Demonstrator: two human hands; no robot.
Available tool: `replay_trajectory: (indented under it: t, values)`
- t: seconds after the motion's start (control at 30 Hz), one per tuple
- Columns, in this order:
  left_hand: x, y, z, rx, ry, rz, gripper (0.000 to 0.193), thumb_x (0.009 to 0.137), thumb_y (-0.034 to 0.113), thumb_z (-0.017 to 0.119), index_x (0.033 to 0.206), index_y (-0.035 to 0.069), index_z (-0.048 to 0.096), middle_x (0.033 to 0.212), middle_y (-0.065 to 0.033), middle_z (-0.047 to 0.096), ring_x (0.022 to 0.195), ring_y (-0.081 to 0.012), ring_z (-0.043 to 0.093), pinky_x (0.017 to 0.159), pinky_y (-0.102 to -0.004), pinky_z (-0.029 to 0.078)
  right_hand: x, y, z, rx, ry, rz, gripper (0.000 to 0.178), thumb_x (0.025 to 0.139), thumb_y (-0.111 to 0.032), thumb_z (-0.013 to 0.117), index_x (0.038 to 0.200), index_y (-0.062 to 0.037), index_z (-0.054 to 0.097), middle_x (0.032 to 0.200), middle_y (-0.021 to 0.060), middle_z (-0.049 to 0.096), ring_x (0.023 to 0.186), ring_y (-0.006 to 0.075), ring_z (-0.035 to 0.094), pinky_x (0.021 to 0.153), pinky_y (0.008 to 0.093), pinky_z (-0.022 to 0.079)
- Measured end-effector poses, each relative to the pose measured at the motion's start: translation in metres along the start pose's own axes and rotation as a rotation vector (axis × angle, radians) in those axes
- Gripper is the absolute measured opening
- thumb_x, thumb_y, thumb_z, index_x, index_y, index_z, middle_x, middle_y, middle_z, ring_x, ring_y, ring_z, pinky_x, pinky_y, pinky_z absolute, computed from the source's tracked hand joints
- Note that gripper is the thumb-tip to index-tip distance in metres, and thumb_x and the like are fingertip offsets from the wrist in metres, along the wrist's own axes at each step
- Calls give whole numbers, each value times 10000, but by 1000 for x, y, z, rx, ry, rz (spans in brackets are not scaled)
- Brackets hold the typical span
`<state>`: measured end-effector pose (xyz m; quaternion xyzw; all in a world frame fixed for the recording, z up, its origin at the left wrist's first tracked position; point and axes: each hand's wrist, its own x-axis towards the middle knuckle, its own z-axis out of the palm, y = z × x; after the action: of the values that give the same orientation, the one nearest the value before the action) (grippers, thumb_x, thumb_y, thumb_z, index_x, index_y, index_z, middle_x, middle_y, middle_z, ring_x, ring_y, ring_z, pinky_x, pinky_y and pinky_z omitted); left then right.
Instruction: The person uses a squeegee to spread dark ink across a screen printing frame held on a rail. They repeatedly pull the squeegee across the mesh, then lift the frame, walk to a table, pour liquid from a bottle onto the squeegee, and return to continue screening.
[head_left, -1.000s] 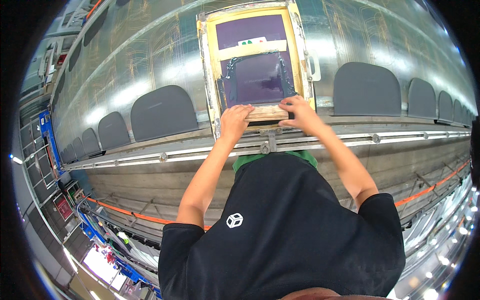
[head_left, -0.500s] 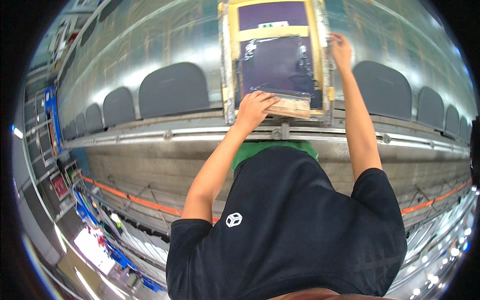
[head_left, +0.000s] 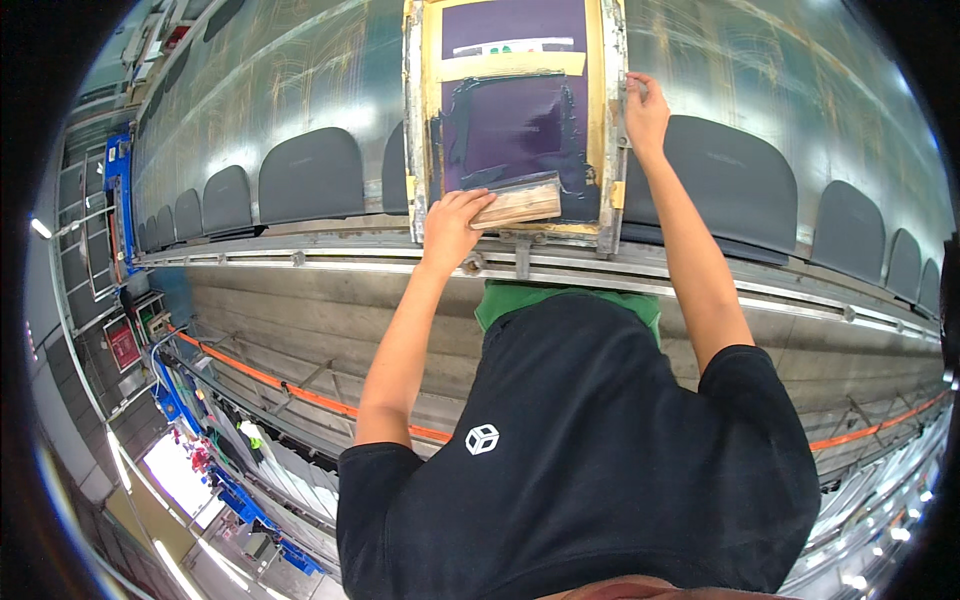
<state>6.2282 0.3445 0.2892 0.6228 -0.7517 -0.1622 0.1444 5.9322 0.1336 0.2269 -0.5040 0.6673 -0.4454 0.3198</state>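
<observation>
A screen-printing frame (head_left: 612,215) lies before me, with purple mesh, yellow tape borders and dark ink over the mesh. My left hand (head_left: 456,228) is closed round the left end of a squeegee (head_left: 520,203) with a wooden handle. The squeegee slants near the frame's near edge, its right end farther from me. At the frame's right rail, my right hand (head_left: 646,112) has its fingers bent and closed on the outer edge. Grey rounded fabric panels (head_left: 310,175) lie on the metal table (head_left: 740,70) at both sides of the frame, which partly covers the nearest ones.
A metal rail (head_left: 360,262) runs along the table's near edge, close to my body. Behind me, an orange bar (head_left: 270,380) stretches across. Blue equipment (head_left: 118,200) stands at the far left end of the table.
The frame and both hands sit farther left in view, and part of a grey panel now shows at each side of the frame. The squeegee has turned, its right end now raised away from me.
</observation>
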Motion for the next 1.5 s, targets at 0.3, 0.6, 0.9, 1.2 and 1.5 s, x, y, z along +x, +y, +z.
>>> replay_trajectory:
  t: [0.3, 0.6, 0.9, 1.2, 1.5]
  values:
    - [-37, -66, -19, 99, -36, 32, 649, 653, 13, 719, 1269, 215, 685, 1305, 56, 675, 1174, -209, 619, 879, -370, 471, -19, -9, 55, -135, 29, -56, 212, 978, -267, 600, 1106, -130, 698, 761, 180, 673, 699, 359, 643, 694, 440, 488]
    - [-2, -82, 0, 154, 43, 229, 526, 778, 46, 669, 1279, 207, 675, 1319, 41, 663, 1182, -192, 600, 862, -380, 460, -13, -1, 43, -410, -117, -39, 314, 958, -352, 622, 1205, -175, 697, 1026, 205, 680, 921, 356, 647, 792, 459, 515]
    - [168, -104, -43, -85, -41, 53, 369, 772, 56, 705, 1111, 192, 763, 1056, -43, 751, 957, -274, 711, 825, -382, 559, -26, -119, 62, -609, -679, -456, 513, 838, -377, 746, 1250, -79, 673, 1242, 129, 633, 1176, 323, 588, 1013, 422, 491]
    - [40, -85, -5, 48, 9, 125, 466, 745, 9, 684, 1156, 221, 733, 1223, 26, 720, 1141, -183, 666, 845, -358, 494, -159, -68, 42, -547, -651, -446, 457, 736, -26, 724, 1189, -33, 662, 1199, 126, 625, 1117, 326, 596, 964, 408, 508]
    - [146, -104, -19, -35, 103, 115, 395, 752, 31, 701, 1113, 183, 751, 1078, -46, 750, 955, -254, 719, 788, -398, 567, -62, -81, 77, -515, -571, -492, 478, 774, -55, 713, 1247, -49, 649, 1240, 153, 647, 1163, 346, 598, 999, 417, 496]
